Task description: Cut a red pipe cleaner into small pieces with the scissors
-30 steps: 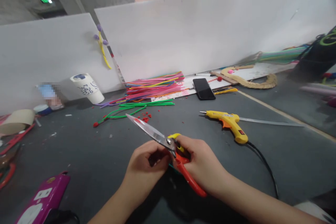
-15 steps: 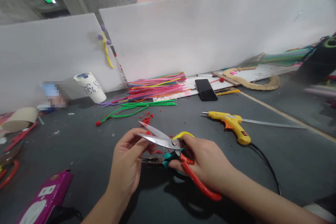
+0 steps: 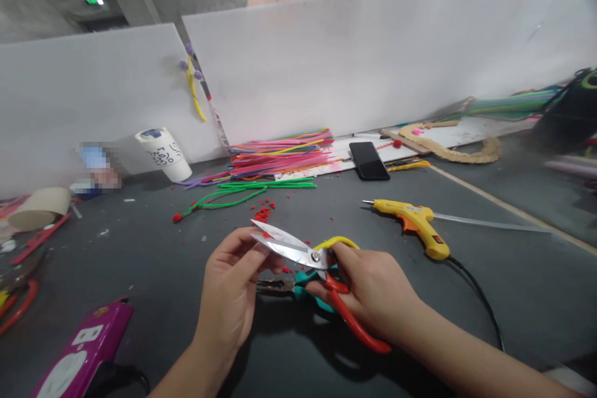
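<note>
My right hand (image 3: 380, 283) is closed around scissors (image 3: 293, 253) with one red and one yellow handle, their blades slightly parted and pointing left. In the fingertips of my left hand (image 3: 227, 289) is a small red piece (image 3: 267, 235), mostly covered by fingers and blades. The blade tips meet this piece. Beneath the scissors lie pliers (image 3: 276, 286) with teal grips, partly hidden by my right hand. Red trimmings (image 3: 262, 215) are scattered on the dark table just beyond the blades. Green stems (image 3: 233, 199) lie farther back, one with a red tip.
A yellow glue gun (image 3: 415, 222) rests at the right, its cord running toward me. Behind are a phone (image 3: 369, 160), a bundle of coloured stems (image 3: 282, 157) and a white cup (image 3: 165, 155) against white partitions. A magenta device (image 3: 86, 348) lies front left.
The scissor blades have moved closer together at the red piece. Both hands stay nearly in place, while the whole view has shifted slightly.
</note>
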A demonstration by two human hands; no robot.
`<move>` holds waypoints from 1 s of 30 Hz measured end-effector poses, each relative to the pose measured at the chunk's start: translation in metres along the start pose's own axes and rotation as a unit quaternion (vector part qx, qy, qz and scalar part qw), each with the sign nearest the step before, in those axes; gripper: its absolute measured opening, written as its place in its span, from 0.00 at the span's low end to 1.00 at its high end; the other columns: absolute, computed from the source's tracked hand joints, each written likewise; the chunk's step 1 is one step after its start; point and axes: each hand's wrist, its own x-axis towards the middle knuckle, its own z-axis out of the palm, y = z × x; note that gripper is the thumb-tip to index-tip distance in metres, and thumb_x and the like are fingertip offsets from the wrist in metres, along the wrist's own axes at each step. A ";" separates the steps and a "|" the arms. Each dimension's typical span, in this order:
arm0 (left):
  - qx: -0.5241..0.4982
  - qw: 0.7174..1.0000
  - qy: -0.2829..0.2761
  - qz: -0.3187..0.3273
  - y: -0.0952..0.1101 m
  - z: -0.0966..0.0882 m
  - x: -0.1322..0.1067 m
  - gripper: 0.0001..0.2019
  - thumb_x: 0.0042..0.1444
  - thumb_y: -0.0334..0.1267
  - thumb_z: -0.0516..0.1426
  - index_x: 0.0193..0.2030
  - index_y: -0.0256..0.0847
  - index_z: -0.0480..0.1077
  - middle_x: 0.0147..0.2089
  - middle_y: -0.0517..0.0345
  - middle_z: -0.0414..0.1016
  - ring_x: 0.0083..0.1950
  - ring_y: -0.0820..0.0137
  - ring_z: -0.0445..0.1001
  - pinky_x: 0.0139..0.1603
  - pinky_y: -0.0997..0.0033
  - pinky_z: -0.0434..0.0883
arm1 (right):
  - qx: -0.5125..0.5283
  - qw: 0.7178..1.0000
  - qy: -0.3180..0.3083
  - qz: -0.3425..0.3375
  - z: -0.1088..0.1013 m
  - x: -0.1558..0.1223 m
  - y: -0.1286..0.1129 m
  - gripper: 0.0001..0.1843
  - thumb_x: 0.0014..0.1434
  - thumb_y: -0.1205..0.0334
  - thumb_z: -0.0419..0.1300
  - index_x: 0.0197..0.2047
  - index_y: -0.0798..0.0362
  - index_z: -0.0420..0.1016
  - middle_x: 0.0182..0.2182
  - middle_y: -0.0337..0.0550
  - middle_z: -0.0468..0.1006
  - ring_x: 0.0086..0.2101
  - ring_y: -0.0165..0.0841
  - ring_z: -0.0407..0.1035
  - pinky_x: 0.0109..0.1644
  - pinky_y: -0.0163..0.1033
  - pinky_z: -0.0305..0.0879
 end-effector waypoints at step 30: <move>-0.004 1.000 0.021 -0.018 0.002 0.001 0.000 0.01 0.44 0.30 0.61 0.26 0.37 0.74 0.22 0.62 0.74 0.21 0.80 0.69 0.24 0.84 0.68 | 0.004 1.000 0.014 -0.017 0.000 0.001 -0.006 0.21 0.56 0.43 0.47 0.26 0.53 0.64 0.17 0.40 0.71 0.18 0.33 0.65 0.22 0.34 0.44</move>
